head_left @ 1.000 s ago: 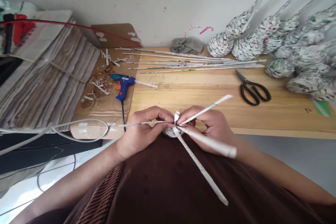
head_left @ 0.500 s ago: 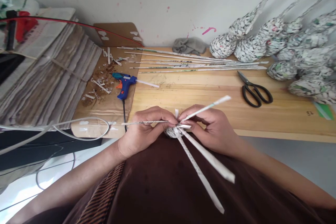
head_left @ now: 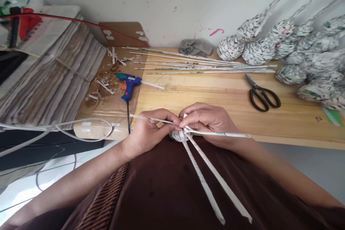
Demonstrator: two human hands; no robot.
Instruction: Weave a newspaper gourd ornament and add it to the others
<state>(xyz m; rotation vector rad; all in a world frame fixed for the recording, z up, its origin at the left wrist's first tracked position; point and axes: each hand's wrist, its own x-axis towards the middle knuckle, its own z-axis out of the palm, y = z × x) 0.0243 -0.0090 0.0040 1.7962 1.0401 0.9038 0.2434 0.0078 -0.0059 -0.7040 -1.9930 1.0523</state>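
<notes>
Close to my body, at the bench's front edge, both hands meet over a small woven paper piece (head_left: 180, 136) made of rolled newspaper. My left hand (head_left: 152, 129) pinches the woven piece at its top, and a thin paper strip (head_left: 142, 117) sticks out leftward across its fingers. My right hand (head_left: 208, 122) has its fingertips closed on paper strips at the same spot. One rolled paper strip (head_left: 231, 135) points right, beneath that hand. Two longer paper strips (head_left: 203, 176) hang down over the brown garment. The fingers partly hide the weave.
A blue glue gun (head_left: 130, 86) lies on cardboard (head_left: 107, 109) among paper scraps. Black-handled scissors (head_left: 262, 93) rest at right. Rolled paper sticks (head_left: 205, 65) and a grey cloth (head_left: 196, 47) lie behind. Woven paper gourds (head_left: 258, 50) stand back right; stacked newspapers (head_left: 51, 72) are at left.
The strip that pointed up and right has swung down to point right. My right fingers have shifted in over the weave. The left strip's outer end has tilted up.
</notes>
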